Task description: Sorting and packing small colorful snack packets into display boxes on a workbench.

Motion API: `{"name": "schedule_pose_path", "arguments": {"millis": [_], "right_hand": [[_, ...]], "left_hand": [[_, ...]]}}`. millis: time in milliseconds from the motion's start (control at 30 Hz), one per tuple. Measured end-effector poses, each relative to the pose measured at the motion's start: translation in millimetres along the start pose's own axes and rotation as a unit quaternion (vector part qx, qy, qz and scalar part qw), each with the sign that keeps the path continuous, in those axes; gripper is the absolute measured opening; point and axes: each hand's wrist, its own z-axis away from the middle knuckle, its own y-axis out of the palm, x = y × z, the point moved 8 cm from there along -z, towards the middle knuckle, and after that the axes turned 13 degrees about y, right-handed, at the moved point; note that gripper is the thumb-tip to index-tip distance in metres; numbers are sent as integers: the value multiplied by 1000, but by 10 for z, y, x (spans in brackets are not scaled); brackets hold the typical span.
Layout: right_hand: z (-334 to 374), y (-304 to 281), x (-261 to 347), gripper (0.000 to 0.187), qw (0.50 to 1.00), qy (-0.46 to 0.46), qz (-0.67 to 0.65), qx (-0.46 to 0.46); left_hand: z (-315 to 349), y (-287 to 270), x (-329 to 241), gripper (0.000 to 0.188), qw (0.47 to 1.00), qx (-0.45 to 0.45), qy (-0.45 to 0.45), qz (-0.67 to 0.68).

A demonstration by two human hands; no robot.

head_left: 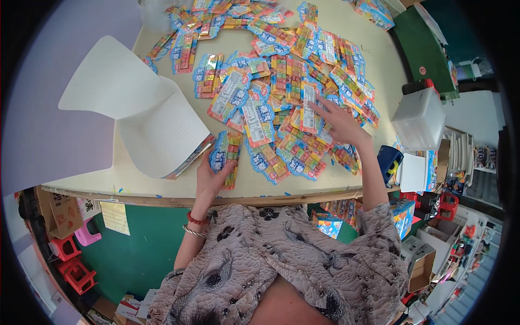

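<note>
Many flat colourful blister-card packets lie spread over a cream table. My left hand rests near the table's front edge, its fingers gripping one blue-edged packet that lies flat. My right hand reaches into the pile, fingers spread, its fingertips touching an upright-lying packet with a white back. Both forearms come from below; red and silver bracelets sit on my left wrist.
A folded white cardboard sheet lies on the table's left part, over a stack of packets. A translucent plastic box and a blue cup stand at right. Red and pink stools and cartons sit on the floor.
</note>
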Motion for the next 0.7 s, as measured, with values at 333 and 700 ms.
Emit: {"name": "schedule_pose_path", "arguments": {"millis": [333,700], "right_hand": [[-54,4,111,66,988,-102,-2,-119],[-156,274,177,41,642,122,-740,-163]], "left_hand": [[-87,-17,-267,61,997,54,13,-53],[-89,-2,-277,58,1000,6,4,-16]]}}
